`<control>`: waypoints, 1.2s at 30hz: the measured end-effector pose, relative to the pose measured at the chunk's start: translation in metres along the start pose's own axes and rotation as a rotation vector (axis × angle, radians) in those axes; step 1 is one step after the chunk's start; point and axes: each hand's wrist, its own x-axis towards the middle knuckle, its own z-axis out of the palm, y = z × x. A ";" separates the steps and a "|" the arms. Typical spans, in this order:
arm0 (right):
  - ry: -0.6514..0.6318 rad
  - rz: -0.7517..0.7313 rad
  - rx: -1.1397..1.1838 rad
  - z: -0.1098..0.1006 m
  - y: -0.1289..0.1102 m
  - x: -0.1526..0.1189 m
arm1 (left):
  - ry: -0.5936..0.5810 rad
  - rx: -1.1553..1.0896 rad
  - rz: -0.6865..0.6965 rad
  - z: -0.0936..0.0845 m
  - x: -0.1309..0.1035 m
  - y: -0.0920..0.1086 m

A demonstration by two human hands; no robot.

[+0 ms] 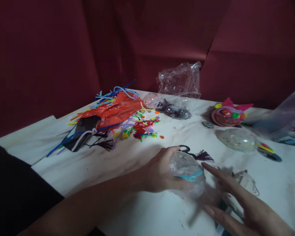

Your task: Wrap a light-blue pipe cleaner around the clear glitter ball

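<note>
My left hand is wrapped around a clear, rounded plastic ball or dome with a light-blue strip across it, low over the table. To its right, my right hand has its thumb and forefinger spread apart with nothing seen between them; its forefinger tip is close to the ball's edge. A black looped handle, perhaps of scissors, shows behind the ball, beside a dark tassel. Under my right hand lie partly hidden, blurred items. A small clear bag with thin dark pieces is just beyond it.
On the marble-patterned table, an orange plastic bag lies among pipe cleaners at the left. Crumpled clear packaging stands behind. A pink decorated face-like craft, a clear dome and a large plastic bag are at right.
</note>
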 end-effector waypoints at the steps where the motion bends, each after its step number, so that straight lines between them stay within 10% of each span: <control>1: -0.011 0.008 0.059 0.002 -0.002 0.003 | 0.016 0.011 -0.022 0.000 -0.001 0.000; 10: 0.006 0.149 0.479 0.024 -0.004 0.014 | 0.082 0.072 -0.030 0.001 -0.001 -0.004; 36: 0.064 0.268 0.505 0.023 0.003 0.006 | -0.146 0.127 0.095 -0.011 0.002 -0.004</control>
